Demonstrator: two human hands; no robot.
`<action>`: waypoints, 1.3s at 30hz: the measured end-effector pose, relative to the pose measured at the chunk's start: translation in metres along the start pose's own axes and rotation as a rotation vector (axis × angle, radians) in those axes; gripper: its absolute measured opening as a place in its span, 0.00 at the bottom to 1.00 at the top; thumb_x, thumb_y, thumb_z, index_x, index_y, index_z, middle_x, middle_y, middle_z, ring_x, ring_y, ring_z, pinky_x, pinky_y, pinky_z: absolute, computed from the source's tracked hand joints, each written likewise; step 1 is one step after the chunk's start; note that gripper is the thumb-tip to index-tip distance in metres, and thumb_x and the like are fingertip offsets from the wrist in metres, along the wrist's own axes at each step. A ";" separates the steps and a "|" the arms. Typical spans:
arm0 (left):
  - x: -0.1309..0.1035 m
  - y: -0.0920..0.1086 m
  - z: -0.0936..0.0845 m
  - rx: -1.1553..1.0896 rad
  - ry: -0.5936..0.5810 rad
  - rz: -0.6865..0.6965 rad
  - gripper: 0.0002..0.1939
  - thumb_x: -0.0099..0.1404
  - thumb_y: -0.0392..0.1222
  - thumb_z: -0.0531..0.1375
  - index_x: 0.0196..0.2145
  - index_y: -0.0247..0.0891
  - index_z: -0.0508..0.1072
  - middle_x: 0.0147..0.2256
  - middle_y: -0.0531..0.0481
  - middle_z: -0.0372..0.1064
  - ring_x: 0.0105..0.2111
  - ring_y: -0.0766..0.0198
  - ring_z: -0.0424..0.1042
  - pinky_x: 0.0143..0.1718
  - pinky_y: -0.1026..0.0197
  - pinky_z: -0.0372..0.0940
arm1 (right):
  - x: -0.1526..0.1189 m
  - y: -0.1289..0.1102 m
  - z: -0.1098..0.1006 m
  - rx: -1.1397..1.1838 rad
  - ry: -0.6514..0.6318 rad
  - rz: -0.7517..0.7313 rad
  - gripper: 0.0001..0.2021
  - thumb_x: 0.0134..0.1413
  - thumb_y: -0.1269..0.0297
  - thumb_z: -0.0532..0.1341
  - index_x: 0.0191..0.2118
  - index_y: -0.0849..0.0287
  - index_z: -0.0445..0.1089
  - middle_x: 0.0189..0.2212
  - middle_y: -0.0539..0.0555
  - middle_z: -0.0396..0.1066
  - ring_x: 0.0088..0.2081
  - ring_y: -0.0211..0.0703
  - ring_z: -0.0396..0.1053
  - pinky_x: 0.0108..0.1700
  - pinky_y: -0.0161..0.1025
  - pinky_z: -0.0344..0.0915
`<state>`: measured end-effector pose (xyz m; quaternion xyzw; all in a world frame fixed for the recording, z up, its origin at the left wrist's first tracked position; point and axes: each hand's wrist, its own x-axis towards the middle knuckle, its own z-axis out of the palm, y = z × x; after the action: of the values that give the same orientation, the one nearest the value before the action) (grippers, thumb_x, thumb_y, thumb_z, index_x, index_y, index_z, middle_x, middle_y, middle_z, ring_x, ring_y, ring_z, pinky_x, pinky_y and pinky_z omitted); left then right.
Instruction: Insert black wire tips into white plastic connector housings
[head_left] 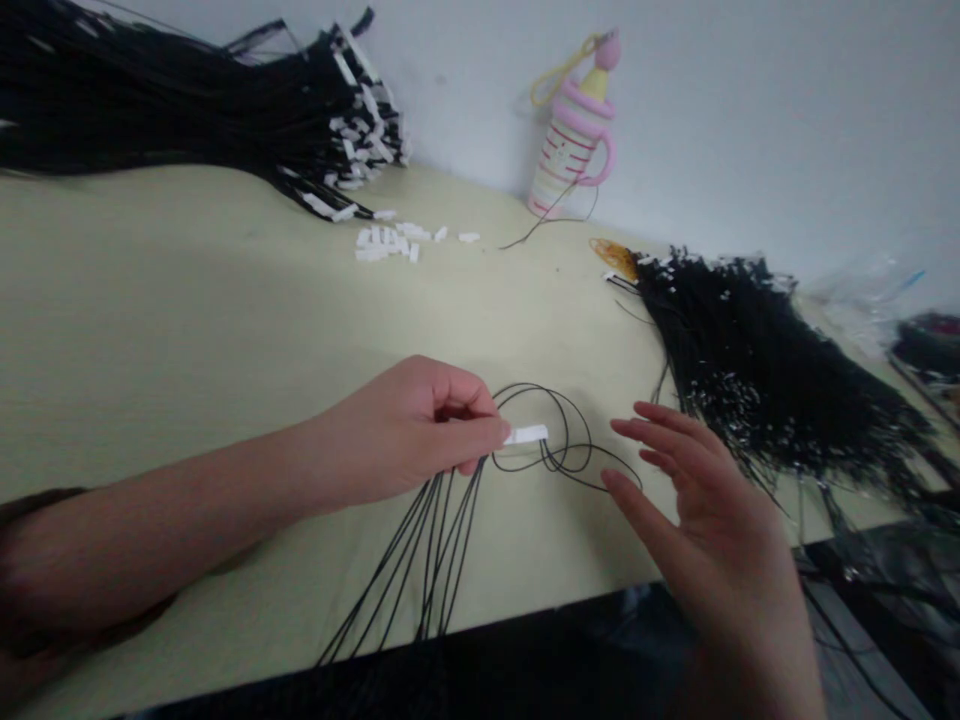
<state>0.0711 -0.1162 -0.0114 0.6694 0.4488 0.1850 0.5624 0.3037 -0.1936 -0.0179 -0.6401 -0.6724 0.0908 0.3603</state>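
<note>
My left hand (442,425) pinches a small white plastic connector (527,434) between thumb and fingers. Several thin black wires (427,550) run down from under this hand and over the table's front edge. Beyond the fingertips, loops of thin black wire (577,440) curl around the connector's free end and lie to its right. My right hand (697,500) is held to the right of these loops, thumb and fingers apart, with nothing in it. Whether the fingertips of my left hand also hold some of the wires is hidden.
A thick bundle of black wires with white connectors (367,130) lies at the back left. Loose white connectors (386,240) sit beside it. A pink and white bottle-shaped cup (568,145) stands against the wall. Another black wire bundle (765,360) covers the right side, near clear plastic (862,295).
</note>
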 end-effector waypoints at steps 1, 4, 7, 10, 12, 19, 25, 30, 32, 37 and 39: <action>0.000 0.000 0.000 0.000 0.006 -0.003 0.13 0.59 0.46 0.59 0.21 0.38 0.71 0.16 0.57 0.63 0.17 0.72 0.55 0.17 0.68 0.48 | 0.001 0.001 0.000 -0.099 0.039 0.008 0.14 0.49 0.62 0.65 0.44 0.54 0.74 0.49 0.58 0.67 0.50 0.54 0.67 0.46 0.52 0.68; -0.001 0.001 0.000 -0.015 0.035 -0.020 0.14 0.60 0.46 0.59 0.20 0.37 0.70 0.16 0.57 0.61 0.17 0.72 0.53 0.17 0.68 0.48 | 0.001 0.005 -0.004 -0.222 0.155 0.170 0.12 0.49 0.56 0.65 0.38 0.57 0.74 0.33 0.57 0.70 0.35 0.49 0.70 0.35 0.46 0.68; -0.002 0.002 0.000 -0.042 0.082 -0.016 0.14 0.60 0.45 0.59 0.20 0.37 0.69 0.16 0.57 0.61 0.17 0.73 0.53 0.17 0.69 0.48 | -0.002 0.000 -0.010 -0.043 0.026 0.329 0.12 0.55 0.53 0.61 0.35 0.58 0.71 0.23 0.52 0.70 0.25 0.41 0.69 0.25 0.37 0.64; -0.003 0.005 -0.003 -0.071 0.140 0.029 0.14 0.60 0.44 0.60 0.19 0.37 0.70 0.15 0.57 0.62 0.16 0.73 0.52 0.17 0.69 0.48 | -0.004 -0.009 -0.011 0.075 -0.097 0.270 0.11 0.56 0.55 0.61 0.39 0.57 0.72 0.26 0.51 0.73 0.28 0.41 0.71 0.29 0.36 0.67; -0.005 0.008 -0.006 -0.115 0.174 0.082 0.13 0.59 0.43 0.60 0.20 0.37 0.70 0.15 0.57 0.61 0.16 0.73 0.53 0.17 0.70 0.48 | -0.004 -0.013 -0.007 0.101 -0.143 0.209 0.11 0.56 0.57 0.62 0.42 0.56 0.73 0.32 0.52 0.75 0.33 0.42 0.73 0.35 0.38 0.68; -0.017 0.014 -0.007 -0.159 -0.112 0.189 0.09 0.57 0.40 0.60 0.20 0.39 0.71 0.15 0.58 0.60 0.16 0.73 0.55 0.16 0.69 0.48 | 0.004 -0.014 0.019 0.247 -0.301 0.158 0.11 0.58 0.62 0.59 0.43 0.59 0.74 0.35 0.56 0.77 0.36 0.46 0.74 0.39 0.43 0.71; -0.013 0.008 0.003 0.018 -0.199 0.121 0.08 0.58 0.37 0.59 0.22 0.37 0.69 0.18 0.59 0.60 0.19 0.73 0.55 0.19 0.70 0.50 | 0.005 0.000 0.034 0.331 -0.179 0.125 0.20 0.62 0.67 0.52 0.59 0.57 0.61 0.42 0.59 0.75 0.39 0.45 0.74 0.39 0.44 0.72; -0.003 0.001 0.007 0.003 -0.058 0.029 0.11 0.59 0.44 0.59 0.22 0.37 0.69 0.18 0.58 0.61 0.18 0.72 0.55 0.19 0.69 0.50 | 0.000 -0.005 0.021 -0.099 0.202 -0.029 0.29 0.60 0.70 0.52 0.66 0.59 0.49 0.57 0.66 0.62 0.53 0.54 0.65 0.50 0.55 0.65; -0.001 -0.001 0.008 -0.011 -0.005 0.001 0.11 0.59 0.44 0.59 0.22 0.37 0.70 0.18 0.57 0.62 0.18 0.72 0.55 0.18 0.69 0.49 | -0.004 -0.018 0.015 -0.052 0.245 -0.003 0.23 0.59 0.69 0.55 0.61 0.57 0.59 0.49 0.62 0.68 0.44 0.49 0.70 0.44 0.48 0.68; 0.002 -0.004 0.008 -0.011 0.107 0.045 0.11 0.59 0.43 0.58 0.22 0.38 0.70 0.17 0.57 0.64 0.17 0.72 0.57 0.18 0.69 0.51 | -0.012 -0.056 0.023 0.250 -0.215 0.088 0.08 0.58 0.66 0.59 0.28 0.59 0.71 0.20 0.47 0.68 0.21 0.34 0.64 0.22 0.31 0.58; 0.002 -0.005 0.008 -0.013 0.123 0.071 0.11 0.60 0.43 0.59 0.22 0.37 0.70 0.17 0.57 0.64 0.18 0.72 0.58 0.19 0.70 0.53 | -0.015 -0.064 0.035 0.375 -0.371 0.120 0.08 0.57 0.67 0.59 0.27 0.60 0.70 0.20 0.47 0.68 0.21 0.32 0.63 0.22 0.29 0.57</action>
<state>0.0765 -0.1191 -0.0186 0.6685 0.4576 0.2484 0.5311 0.2312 -0.2057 -0.0112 -0.5732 -0.6594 0.3507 0.3371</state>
